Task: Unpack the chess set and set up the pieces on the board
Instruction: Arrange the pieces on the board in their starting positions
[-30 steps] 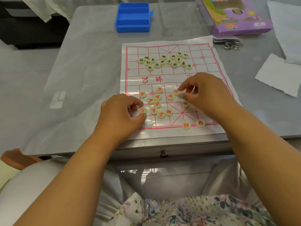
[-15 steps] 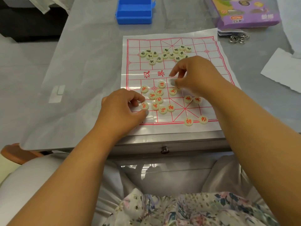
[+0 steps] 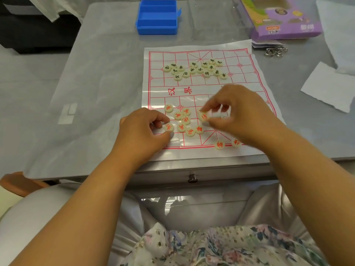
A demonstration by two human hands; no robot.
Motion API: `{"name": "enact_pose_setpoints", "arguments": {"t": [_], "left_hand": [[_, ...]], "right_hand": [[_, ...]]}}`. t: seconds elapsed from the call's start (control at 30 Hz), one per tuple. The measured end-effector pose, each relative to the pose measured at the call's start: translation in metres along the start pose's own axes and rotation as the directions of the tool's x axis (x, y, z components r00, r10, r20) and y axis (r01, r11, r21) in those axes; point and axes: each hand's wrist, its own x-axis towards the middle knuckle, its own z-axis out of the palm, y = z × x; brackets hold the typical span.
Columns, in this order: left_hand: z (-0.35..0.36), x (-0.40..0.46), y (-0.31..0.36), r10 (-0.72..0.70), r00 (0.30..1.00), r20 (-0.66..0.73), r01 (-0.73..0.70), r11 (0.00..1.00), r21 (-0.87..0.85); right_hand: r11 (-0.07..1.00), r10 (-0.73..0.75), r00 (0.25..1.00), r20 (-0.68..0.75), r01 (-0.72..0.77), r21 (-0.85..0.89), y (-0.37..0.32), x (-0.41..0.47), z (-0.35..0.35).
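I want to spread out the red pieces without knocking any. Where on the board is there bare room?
Free: the river band with its red characters, between the black-lettered cluster and the hands; also the near-edge squares between the left hand and the two placed pieces. Crowded: the red-lettered cluster between left hand and right hand.

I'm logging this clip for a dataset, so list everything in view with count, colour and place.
board sheet: one, white with red grid, table centre
black-lettered pieces: about sixteen, cream, clustered on far half
red-lettered pieces: about ten visible, cream, near half; two at near edge
blue box: one, open, far centre
purple package: one, far right
metal rings: small bunch, silver, beside package
paper sheets: two, white, right
table: one, grey
left hand: pinches one red-lettered piece
right hand: pinches another red-lettered piece
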Motion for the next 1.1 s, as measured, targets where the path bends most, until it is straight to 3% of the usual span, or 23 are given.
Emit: {"name": "enact_pose_setpoints", "arguments": {"t": [0.33,1.1], "left_hand": [[-0.001,-0.001,0.001,0.001,1.000,0.001,-0.001,1.000,0.008],[-0.002,0.001,-0.002,0.012,1.000,-0.001,-0.012,1.000,0.000]], "right_hand": [[0.973,0.008,0.997,0.081,0.011,-0.231,0.003,-0.028,0.030],[0.993,-0.037,0.999,-0.001,0.037,-0.116,0.008,-0.031,0.033]]}}
